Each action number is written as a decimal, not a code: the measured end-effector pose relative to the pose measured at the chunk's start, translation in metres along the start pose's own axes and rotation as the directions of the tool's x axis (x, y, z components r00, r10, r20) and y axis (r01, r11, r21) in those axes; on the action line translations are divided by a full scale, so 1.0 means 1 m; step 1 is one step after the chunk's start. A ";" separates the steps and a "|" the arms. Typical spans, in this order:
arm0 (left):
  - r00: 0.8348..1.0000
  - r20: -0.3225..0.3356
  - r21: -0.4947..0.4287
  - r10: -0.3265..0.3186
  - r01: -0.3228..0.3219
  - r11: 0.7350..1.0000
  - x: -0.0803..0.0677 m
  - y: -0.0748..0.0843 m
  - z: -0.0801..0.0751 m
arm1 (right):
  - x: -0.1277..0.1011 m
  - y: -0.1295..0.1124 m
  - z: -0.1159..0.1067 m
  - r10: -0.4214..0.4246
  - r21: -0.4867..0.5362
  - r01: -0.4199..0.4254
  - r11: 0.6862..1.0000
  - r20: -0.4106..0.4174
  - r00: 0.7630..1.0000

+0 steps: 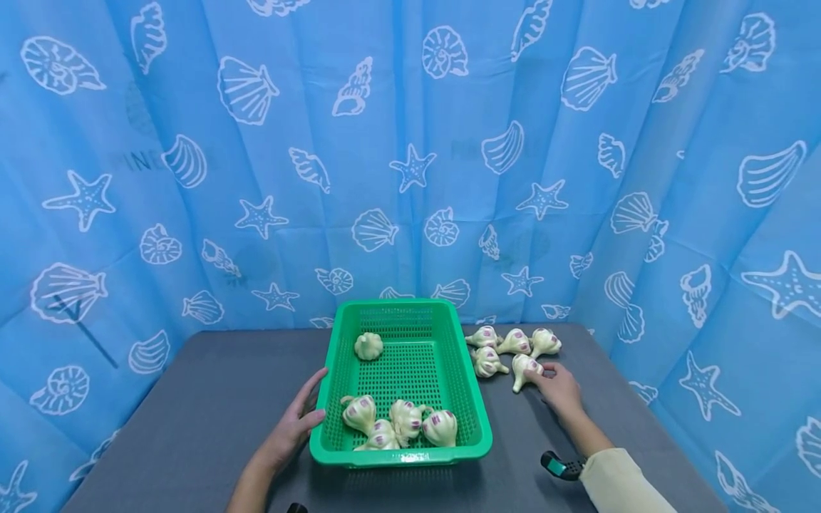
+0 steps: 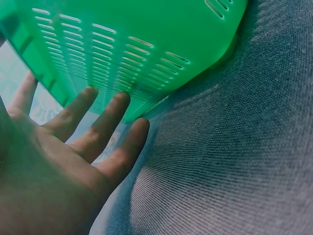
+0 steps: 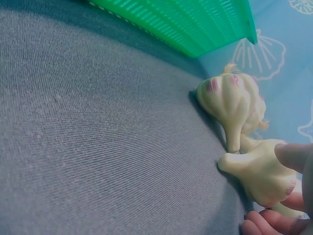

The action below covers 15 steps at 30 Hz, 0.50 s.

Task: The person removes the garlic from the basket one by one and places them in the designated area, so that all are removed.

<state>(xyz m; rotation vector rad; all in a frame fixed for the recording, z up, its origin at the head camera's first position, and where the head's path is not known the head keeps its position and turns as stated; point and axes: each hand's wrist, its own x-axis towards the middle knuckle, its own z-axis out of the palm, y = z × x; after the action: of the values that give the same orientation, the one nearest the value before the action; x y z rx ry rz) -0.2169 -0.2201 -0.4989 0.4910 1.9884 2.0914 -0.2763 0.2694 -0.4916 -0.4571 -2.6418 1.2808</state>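
Observation:
My left hand (image 1: 291, 427) rests at the left side of a green plastic basket (image 1: 323, 399), its thumb and fingers spread along the rim. In the left wrist view the straight fingers (image 2: 110, 122) lie against the slotted wall. My right hand (image 1: 560, 390) pinches a garlic bulb (image 1: 524, 369) to the right of the basket, with the thumb on one side and fingers on the other, as the right wrist view shows. That bulb's stem (image 3: 232, 163) points away from the palm. Beside it, several more garlic bulbs (image 1: 515, 342) lie grouped on the grey cloth.
Inside the basket, one garlic bulb (image 1: 368, 346) sits near the far left, and several (image 1: 440, 427) lie along the near end. The grey cloth-covered table (image 1: 244, 377) runs back to a blue curtain (image 1: 385, 178) with white shells. A dark wristband (image 1: 561, 467) is at the right wrist.

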 end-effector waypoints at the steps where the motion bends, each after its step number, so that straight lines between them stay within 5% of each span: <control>1: 1.000 0.002 -0.004 0.001 -0.001 1.000 0.000 0.000 0.000 | -0.001 0.000 -0.001 0.007 0.011 -0.007 1.000 0.012 1.000; 8: 1.000 0.015 -0.004 0.003 -0.003 1.000 0.000 -0.001 -0.001 | -0.006 0.000 -0.009 0.052 0.177 -0.069 0.982 0.098 0.994; 15: 1.000 0.007 0.006 0.010 -0.010 1.000 -0.001 -0.001 -0.001 | -0.013 -0.002 -0.015 0.093 0.232 -0.108 0.967 0.077 0.993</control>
<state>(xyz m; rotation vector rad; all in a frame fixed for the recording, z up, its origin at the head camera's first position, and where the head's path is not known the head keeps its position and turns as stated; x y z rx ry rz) -0.2169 -0.2213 -0.5003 0.5088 1.9929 2.0876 -0.2599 0.2748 -0.4810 -0.5251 -2.5009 1.6432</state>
